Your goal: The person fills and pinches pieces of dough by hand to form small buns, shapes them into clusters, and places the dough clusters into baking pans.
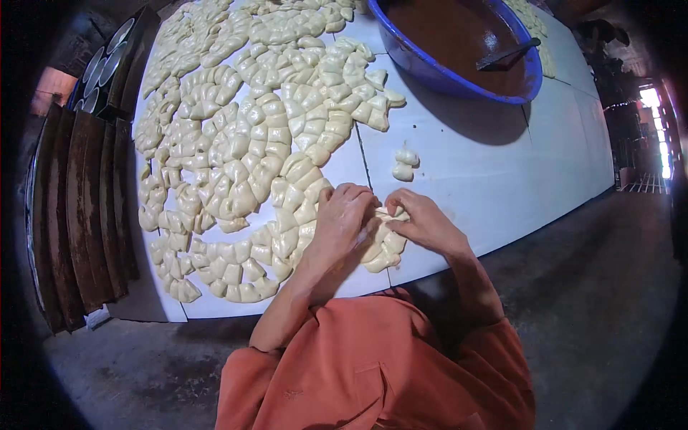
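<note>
Dressed in an orange-red shirt [322, 358], standing close against a white table [473, 201]. Bending both elbows, slanting forearms inward, bringing wrists near each other just over the table's near edge. Curling the left hand [344, 217] beside a dough piece [385, 251], knuckles uppermost, with fingertips largely hidden — cannot tell how tightly closed. Pinching the upper end of that same dough piece, low on the table between both hands, with thumb and forefinger of the right hand [423, 221].

Bordered on the left by glossy, pale dough rows [244, 143], packed close and running to the far side. Dotted beyond the hands with a small dough lump [405, 163]. Loaded farther back with a blue basin [423, 73] of brown liquid [444, 32], with a dark utensil [507, 57] leaning inside. Flanked at left by upright brown boards [86, 208]; surrounded by grey floor [595, 287] — lit at far right through a bright opening [656, 129].
</note>
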{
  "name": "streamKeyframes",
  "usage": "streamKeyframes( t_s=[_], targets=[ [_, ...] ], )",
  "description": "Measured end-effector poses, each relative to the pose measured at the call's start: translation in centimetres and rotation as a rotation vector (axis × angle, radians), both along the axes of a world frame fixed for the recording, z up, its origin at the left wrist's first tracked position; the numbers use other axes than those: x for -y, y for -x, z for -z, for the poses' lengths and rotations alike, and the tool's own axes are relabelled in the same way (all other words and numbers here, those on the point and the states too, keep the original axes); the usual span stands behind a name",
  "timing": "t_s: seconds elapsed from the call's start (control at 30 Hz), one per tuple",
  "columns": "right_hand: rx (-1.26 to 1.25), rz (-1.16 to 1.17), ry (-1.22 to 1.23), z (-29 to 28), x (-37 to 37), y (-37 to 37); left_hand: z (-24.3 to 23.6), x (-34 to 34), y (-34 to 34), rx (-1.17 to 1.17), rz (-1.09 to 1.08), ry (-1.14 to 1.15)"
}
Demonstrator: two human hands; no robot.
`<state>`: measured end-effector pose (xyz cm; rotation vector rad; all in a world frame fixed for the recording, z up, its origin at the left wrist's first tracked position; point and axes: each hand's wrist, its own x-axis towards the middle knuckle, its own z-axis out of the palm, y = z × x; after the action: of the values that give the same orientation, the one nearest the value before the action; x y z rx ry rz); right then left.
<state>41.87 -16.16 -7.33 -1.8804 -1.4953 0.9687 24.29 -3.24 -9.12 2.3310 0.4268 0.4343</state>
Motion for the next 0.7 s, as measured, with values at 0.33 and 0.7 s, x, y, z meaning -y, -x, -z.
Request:
streamKeyframes(
  t_s=[0.33,0.7],
  targets=[
    [-0.038,0.162,-0.023,0.0,0.3,0.0,0.0,0.0,-0.1,0.074,0.004,0.126],
    [-0.835,0.305,0.171,0.0,1.2,0.2,0.1,0.8,-0.8,-0.054,0.024,0.132]
  ],
)
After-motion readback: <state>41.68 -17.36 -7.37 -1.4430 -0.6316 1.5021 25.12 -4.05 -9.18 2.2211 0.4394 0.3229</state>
